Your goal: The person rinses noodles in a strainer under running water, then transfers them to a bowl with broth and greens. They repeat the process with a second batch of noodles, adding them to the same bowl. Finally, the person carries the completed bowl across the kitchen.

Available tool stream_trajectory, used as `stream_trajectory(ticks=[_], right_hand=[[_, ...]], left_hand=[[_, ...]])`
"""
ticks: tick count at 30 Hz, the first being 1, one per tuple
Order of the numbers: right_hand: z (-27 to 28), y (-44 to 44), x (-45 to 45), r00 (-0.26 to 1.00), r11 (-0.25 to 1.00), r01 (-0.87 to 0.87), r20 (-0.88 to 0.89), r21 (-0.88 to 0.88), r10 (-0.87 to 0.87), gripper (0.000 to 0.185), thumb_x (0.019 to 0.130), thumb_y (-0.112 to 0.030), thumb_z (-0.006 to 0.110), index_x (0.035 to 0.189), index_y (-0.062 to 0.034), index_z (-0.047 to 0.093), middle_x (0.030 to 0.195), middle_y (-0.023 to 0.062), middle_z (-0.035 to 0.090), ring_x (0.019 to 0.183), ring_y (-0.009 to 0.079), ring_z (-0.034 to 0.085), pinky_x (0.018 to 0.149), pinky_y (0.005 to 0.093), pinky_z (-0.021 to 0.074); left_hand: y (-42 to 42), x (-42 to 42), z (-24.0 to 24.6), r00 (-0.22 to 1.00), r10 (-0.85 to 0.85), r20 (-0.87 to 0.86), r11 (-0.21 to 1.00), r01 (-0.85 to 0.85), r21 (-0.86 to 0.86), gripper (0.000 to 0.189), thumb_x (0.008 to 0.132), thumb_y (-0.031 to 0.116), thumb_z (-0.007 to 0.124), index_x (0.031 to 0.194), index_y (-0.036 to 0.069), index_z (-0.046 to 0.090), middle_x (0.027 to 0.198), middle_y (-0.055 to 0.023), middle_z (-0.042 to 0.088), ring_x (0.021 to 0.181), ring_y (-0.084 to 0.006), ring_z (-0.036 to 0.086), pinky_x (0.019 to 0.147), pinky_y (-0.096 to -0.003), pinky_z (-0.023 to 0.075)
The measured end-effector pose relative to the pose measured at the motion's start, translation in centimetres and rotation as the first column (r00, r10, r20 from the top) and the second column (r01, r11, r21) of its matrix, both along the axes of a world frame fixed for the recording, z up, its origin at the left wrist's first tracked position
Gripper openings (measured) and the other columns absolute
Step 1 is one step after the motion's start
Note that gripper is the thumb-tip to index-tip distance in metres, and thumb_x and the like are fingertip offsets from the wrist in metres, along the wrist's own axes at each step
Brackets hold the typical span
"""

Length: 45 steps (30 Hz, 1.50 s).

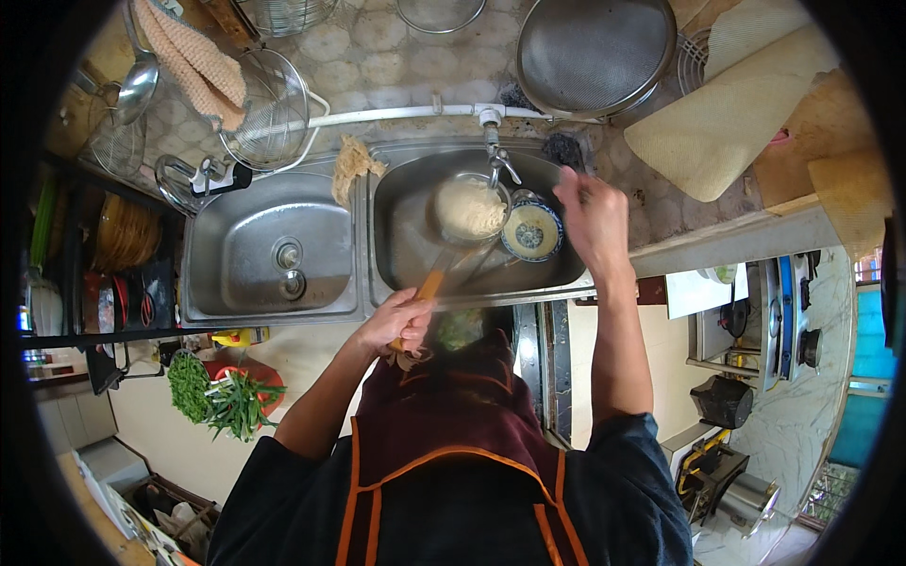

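My left hand grips the wooden handle of a round, long-handled scoop or strainer; blur leaves its kind unclear. Its bowl holds a pale, lumpy mass, right under the spout of the metal tap over the right sink basin. Just right of the bowl, a blue-and-white patterned dish rests in the basin. My right hand hovers over that basin's right rim, blurred, fingers loosely curled and slightly apart. Nothing shows in it.
To the left is a second steel basin; a tan cloth hangs on the divider. Wire strainers and a large round sieve stand along the tiled wall. Green vegetables sit low at left. A dark scouring pad lies behind the tap.
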State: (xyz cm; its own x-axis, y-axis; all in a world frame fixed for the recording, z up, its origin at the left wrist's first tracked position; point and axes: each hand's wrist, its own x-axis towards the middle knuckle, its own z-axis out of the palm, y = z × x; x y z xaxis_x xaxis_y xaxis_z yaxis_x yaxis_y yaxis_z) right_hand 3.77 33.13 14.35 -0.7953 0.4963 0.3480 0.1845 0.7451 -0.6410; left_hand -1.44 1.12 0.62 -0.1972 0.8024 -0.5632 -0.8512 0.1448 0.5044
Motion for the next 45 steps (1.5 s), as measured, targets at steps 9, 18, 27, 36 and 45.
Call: stream_trajectory(ticks=[9, 18, 27, 36, 45], right_hand=[[-6.1, -1.1, -8.3, 0.862, 0.955, -0.096, 0.504, 0.282, -0.063, 0.036, 0.095, -0.031, 0.064, 0.096, 0.004, 0.069, 0.094, 0.0282, 0.071, 0.092, 0.0455, 0.07, 0.082, 0.0497, 0.0571], [-2.9, -1.9, -4.8, 0.936, 0.999, -0.035, 0.351, 0.019, 0.026, 0.038, 0.093, -0.032, 0.067, 0.096, 0.0057, 0.073, 0.098, 0.0288, 0.071, 0.091, 0.0425, 0.069, 0.08, 0.045, 0.0556], [2.2, 0.6, 7.3, 0.907, 0.731, -0.077, -0.351, -0.678, -0.231, 0.05, 0.105, -0.034, 0.055, 0.093, 0.0112, 0.072, 0.091, 0.0195, 0.073, 0.077, 0.0232, 0.07, 0.071, 0.0336, 0.0595], [-5.7, -0.1, 8.6, 0.913, 0.631, -0.277, -0.404, -0.725, -0.064, 0.043, 0.105, -0.027, 0.056, 0.099, 0.0141, 0.069, 0.106, 0.0237, 0.07, 0.084, 0.0288, 0.071, 0.08, 0.038, 0.0602], [-5.8, -1.0, 6.8, 0.929, 0.537, -0.266, -0.362, -0.8, -0.078, 0.035, 0.101, -0.022, 0.064, 0.104, 0.0122, 0.071, 0.099, 0.0193, 0.072, 0.085, 0.0272, 0.072, 0.079, 0.035, 0.0608]], left_hand=[[-1.1, 0.7, 0.5, 0.999, 0.031, -0.04, 0.999, -0.033, -0.037, 0.011, 0.107, 0.018, 0.05, 0.114, 0.009, 0.051, 0.069, 0.003, 0.043, 0.047, -0.0064, 0.04, 0.04, -0.0257, 0.0328], [-1.7, 1.9, 1.1, 0.998, 0.062, -0.006, 0.997, -0.062, -0.036, 0.012, 0.108, 0.015, 0.047, 0.116, 0.008, 0.052, 0.069, 0.0028, 0.043, 0.047, -0.0057, 0.038, 0.04, -0.024, 0.0319], [-3.2, 3.8, 2.4, 0.989, 0.091, -0.118, 0.996, -0.094, -0.014, 0.005, 0.107, 0.015, 0.05, 0.111, 0.012, 0.051, 0.07, 0.0037, 0.041, 0.05, -0.0058, 0.039, 0.041, -0.0228, 0.0321], [-4.5, 6.7, 4.9, 0.976, 0.164, -0.14, 0.986, -0.168, -0.012, 0.016, 0.108, 0.012, 0.046, 0.12, 0.005, 0.053, 0.071, 0.0018, 0.044, 0.047, -0.0043, 0.038, 0.041, -0.0205, 0.0316], [-4.7, 8.1, 5.4, 0.959, 0.239, -0.154, 0.97, -0.243, -0.003, 0.017, 0.108, 0.012, 0.045, 0.121, 0.004, 0.053, 0.072, 0.002, 0.045, 0.047, -0.0039, 0.038, 0.039, -0.0214, 0.0317]])
